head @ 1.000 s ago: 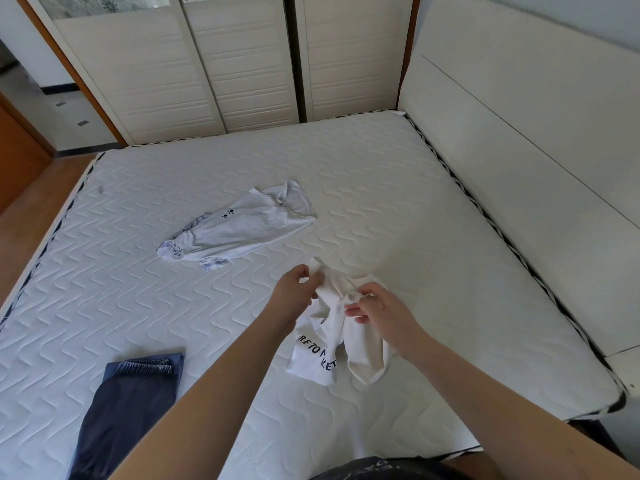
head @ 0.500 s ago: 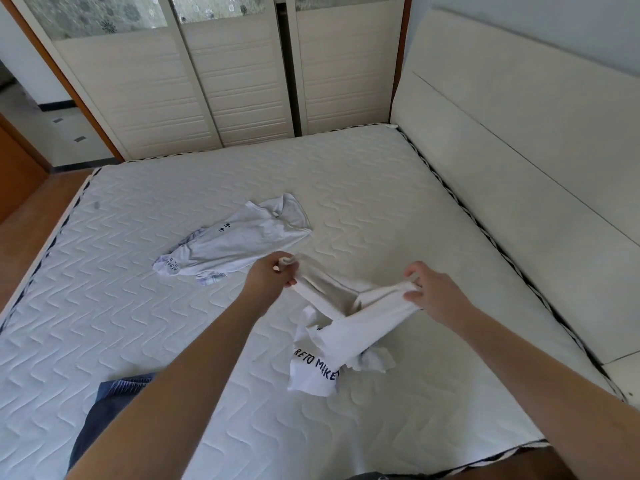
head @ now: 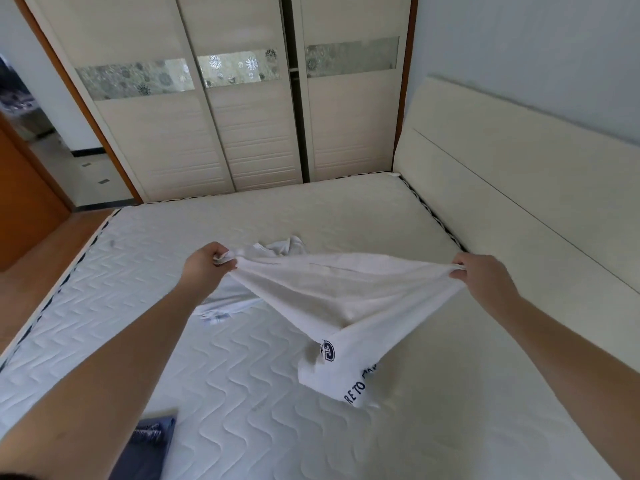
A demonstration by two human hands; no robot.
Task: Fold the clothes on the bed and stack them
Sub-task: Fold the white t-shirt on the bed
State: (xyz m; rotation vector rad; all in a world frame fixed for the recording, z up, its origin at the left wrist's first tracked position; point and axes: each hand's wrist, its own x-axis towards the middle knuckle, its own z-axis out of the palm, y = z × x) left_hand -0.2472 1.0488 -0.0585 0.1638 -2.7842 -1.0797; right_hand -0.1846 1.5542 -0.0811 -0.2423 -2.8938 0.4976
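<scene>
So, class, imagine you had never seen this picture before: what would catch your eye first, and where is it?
First, the white garment with dark lettering, stretched in mid-air across the centre between the left hand and right hand, each gripping one end. Beyond it, partly hidden, another pale garment lies on the quilted mattress. A dark blue garment sits at the bottom left edge.

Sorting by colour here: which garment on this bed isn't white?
The dark blue garment by the bed's near edge; the held shirt and the garment behind it are white.
</scene>
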